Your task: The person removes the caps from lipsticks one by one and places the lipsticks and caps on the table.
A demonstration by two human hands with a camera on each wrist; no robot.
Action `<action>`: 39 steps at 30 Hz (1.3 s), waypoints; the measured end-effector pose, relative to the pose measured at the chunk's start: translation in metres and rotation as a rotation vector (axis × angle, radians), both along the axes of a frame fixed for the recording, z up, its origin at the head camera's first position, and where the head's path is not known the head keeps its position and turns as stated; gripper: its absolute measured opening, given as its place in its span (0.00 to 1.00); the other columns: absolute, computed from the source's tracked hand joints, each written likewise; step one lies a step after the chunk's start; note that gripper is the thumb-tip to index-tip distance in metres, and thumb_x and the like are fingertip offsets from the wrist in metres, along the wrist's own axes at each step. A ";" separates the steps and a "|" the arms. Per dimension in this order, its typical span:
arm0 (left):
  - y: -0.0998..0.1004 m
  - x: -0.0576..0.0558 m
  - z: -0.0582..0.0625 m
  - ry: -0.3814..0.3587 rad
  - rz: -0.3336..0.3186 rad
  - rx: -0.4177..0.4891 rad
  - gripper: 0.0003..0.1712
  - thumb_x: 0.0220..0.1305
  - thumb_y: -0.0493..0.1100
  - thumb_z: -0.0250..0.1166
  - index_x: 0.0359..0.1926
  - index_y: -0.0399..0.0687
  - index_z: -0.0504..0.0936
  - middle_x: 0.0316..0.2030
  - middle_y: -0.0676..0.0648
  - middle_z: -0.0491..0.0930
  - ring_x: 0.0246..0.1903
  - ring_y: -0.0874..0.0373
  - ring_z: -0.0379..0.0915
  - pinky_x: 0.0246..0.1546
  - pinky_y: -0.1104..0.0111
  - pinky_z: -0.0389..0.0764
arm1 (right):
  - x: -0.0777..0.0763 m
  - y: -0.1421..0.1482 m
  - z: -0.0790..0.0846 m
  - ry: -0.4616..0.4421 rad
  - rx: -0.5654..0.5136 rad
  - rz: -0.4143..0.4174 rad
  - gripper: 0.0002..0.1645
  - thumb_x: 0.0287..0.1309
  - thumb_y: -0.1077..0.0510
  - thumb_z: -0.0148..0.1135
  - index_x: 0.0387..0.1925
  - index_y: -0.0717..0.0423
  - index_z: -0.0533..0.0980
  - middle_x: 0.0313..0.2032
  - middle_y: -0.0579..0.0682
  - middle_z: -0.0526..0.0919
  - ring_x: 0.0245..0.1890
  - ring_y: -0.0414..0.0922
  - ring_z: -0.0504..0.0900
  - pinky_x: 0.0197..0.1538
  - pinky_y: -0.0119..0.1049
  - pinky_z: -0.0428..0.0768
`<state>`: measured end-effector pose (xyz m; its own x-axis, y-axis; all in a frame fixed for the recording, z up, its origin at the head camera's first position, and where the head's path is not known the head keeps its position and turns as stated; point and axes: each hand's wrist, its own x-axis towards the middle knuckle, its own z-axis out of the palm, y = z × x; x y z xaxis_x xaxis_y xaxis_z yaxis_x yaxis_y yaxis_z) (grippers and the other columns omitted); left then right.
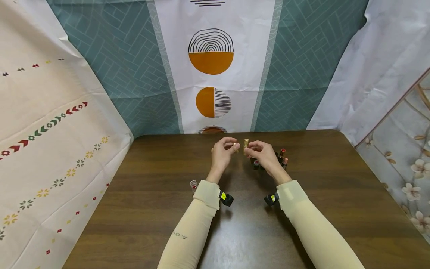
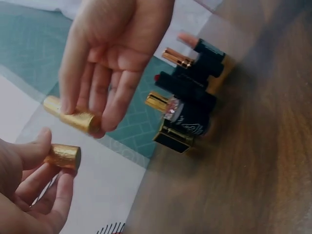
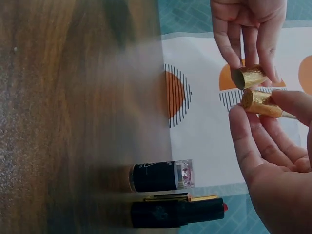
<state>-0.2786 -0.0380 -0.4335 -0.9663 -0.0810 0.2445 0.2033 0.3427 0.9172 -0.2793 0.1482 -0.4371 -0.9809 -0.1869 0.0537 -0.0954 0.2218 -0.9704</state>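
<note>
My left hand [image 1: 221, 155] pinches a short gold lipstick cap [image 2: 63, 156] between thumb and fingers. Its dark open end shows in both wrist views. My right hand [image 1: 265, 156] holds a gold lipstick tube [image 2: 80, 122] by its textured base, with a narrower, smooth gold part at one end. Cap and tube are held up above the table, close together but apart. Beside and partly behind my right hand stand several uncapped lipsticks, among them a black one with a red tip [image 3: 202, 212] and one with a pinkish tip [image 1: 285, 161].
A dark wooden table [image 1: 248, 231] spans the view. In the group by my right hand is a dark tube with a clear top [image 3: 156, 176]. A small clear item with red in it [image 1: 193, 184] stands beside my left sleeve. Patterned cloth [image 1: 215, 80] hangs behind the table.
</note>
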 end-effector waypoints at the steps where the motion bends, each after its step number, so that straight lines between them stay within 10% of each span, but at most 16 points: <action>1: 0.001 0.001 -0.001 0.007 0.011 0.004 0.13 0.67 0.45 0.73 0.49 0.45 0.89 0.42 0.47 0.91 0.46 0.52 0.86 0.48 0.57 0.81 | 0.000 -0.001 0.000 0.003 0.001 -0.001 0.22 0.71 0.54 0.67 0.58 0.65 0.78 0.42 0.52 0.88 0.40 0.49 0.88 0.43 0.48 0.83; 8: 0.005 0.002 -0.006 0.011 0.052 0.018 0.11 0.66 0.44 0.74 0.46 0.44 0.90 0.40 0.47 0.91 0.42 0.53 0.87 0.46 0.58 0.83 | 0.003 -0.006 0.009 0.019 0.044 0.003 0.19 0.70 0.58 0.67 0.54 0.68 0.77 0.45 0.63 0.88 0.37 0.45 0.88 0.31 0.35 0.78; 18: 0.006 -0.001 -0.018 -0.008 0.054 0.019 0.12 0.66 0.44 0.74 0.47 0.42 0.90 0.39 0.47 0.90 0.41 0.55 0.87 0.44 0.59 0.84 | -0.005 -0.010 -0.002 0.087 0.168 -0.031 0.17 0.69 0.58 0.68 0.52 0.66 0.79 0.45 0.62 0.89 0.45 0.65 0.87 0.42 0.52 0.85; 39: 0.005 -0.005 -0.044 -0.058 0.103 -0.069 0.09 0.67 0.42 0.73 0.46 0.48 0.92 0.40 0.50 0.91 0.43 0.55 0.85 0.45 0.63 0.82 | -0.013 -0.037 -0.009 0.144 0.539 -0.053 0.13 0.68 0.61 0.69 0.49 0.65 0.80 0.43 0.60 0.87 0.41 0.55 0.86 0.45 0.50 0.84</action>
